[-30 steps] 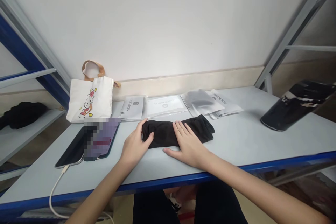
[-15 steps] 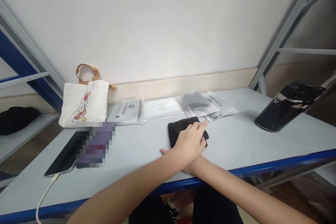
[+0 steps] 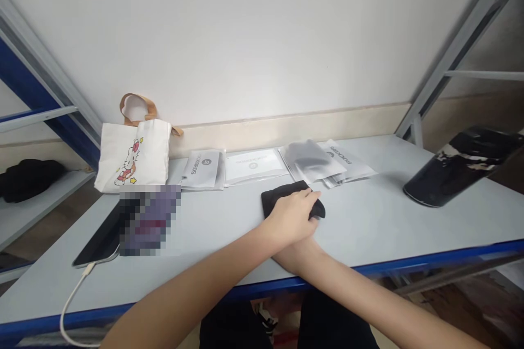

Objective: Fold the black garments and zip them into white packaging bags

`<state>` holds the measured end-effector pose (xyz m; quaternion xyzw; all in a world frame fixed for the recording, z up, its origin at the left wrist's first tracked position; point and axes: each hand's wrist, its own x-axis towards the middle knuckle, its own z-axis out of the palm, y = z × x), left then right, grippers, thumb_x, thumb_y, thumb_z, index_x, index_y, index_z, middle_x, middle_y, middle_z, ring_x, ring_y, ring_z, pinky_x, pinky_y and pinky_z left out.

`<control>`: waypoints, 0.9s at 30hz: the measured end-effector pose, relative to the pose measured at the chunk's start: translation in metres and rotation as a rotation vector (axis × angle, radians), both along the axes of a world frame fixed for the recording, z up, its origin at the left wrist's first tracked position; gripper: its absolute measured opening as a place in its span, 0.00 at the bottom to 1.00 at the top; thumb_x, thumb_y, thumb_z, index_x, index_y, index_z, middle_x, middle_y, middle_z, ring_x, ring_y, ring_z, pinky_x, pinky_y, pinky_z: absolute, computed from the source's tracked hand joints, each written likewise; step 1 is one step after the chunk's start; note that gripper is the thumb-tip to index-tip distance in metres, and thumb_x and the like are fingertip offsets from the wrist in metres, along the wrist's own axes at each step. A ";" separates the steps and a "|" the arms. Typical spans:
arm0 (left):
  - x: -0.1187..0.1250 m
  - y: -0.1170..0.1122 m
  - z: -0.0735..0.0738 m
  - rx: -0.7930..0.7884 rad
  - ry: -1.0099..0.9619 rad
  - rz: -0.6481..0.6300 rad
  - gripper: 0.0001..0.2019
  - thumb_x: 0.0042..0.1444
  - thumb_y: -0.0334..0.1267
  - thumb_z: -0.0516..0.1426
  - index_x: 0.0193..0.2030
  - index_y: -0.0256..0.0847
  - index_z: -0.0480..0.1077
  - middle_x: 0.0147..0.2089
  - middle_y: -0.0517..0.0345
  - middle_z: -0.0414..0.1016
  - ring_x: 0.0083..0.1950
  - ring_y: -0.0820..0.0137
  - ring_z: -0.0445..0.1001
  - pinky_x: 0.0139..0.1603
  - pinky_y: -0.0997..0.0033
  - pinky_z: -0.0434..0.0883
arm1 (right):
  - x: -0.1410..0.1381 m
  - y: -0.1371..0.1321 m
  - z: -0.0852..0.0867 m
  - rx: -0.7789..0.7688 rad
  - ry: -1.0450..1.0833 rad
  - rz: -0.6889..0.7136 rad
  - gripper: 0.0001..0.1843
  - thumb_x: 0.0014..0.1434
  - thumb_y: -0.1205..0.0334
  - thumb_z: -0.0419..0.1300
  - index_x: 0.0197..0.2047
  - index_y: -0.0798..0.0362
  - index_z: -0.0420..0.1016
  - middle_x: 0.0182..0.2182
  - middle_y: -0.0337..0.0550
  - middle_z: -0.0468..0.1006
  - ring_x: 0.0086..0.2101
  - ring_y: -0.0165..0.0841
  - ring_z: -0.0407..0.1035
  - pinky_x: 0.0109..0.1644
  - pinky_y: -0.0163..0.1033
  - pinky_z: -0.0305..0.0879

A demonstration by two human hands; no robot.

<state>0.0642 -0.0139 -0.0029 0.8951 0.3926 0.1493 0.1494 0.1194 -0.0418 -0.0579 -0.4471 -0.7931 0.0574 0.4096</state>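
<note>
A folded black cloth (image 3: 282,191) lies on the grey tabletop in front of me. My left hand (image 3: 292,212) rests palm down on it, fingers stretched out across its right part. My right hand (image 3: 295,256) passes beneath my left wrist, at the near edge of the cloth. Its fingers are hidden behind my left hand and forearm, so their grip does not show. The wrists are crossed and touching.
Flat printed packets, among them a grey one (image 3: 202,169), a white one (image 3: 256,166) and a dark-filled one (image 3: 313,161), line the back. A white tote bag (image 3: 135,155), a charging tablet-like device (image 3: 98,234) and a blurred purple item (image 3: 149,223) are left. A black tumbler (image 3: 462,166) stands right.
My left fingers have drawn back slightly from beyond the cloth's far right edge onto it. A right-hand fingertip that showed left of my left wrist is now hidden. The view has shifted slightly.
</note>
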 end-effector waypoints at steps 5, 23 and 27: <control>-0.042 0.011 0.003 0.004 -0.100 -0.080 0.25 0.53 0.29 0.48 0.59 0.44 0.62 0.58 0.58 0.68 0.56 0.62 0.69 0.57 0.59 0.67 | 0.000 -0.052 0.016 0.040 -0.179 0.117 0.16 0.58 0.62 0.53 0.48 0.52 0.73 0.44 0.50 0.77 0.46 0.46 0.70 0.48 0.52 0.68; -0.146 -0.005 0.038 0.200 -0.371 0.237 0.13 0.54 0.33 0.54 0.46 0.48 0.67 0.45 0.62 0.75 0.47 0.69 0.73 0.51 0.68 0.68 | 0.037 -0.003 0.033 0.088 -0.544 0.341 0.29 0.60 0.58 0.54 0.63 0.55 0.57 0.61 0.54 0.60 0.62 0.44 0.49 0.61 0.53 0.54; -0.152 0.054 0.008 0.355 -0.105 0.439 0.14 0.51 0.41 0.57 0.45 0.45 0.65 0.44 0.59 0.74 0.48 0.62 0.71 0.45 0.62 0.69 | 0.022 -0.010 0.038 -0.090 -0.553 0.351 0.48 0.51 0.43 0.59 0.67 0.56 0.45 0.62 0.55 0.57 0.61 0.47 0.50 0.61 0.54 0.52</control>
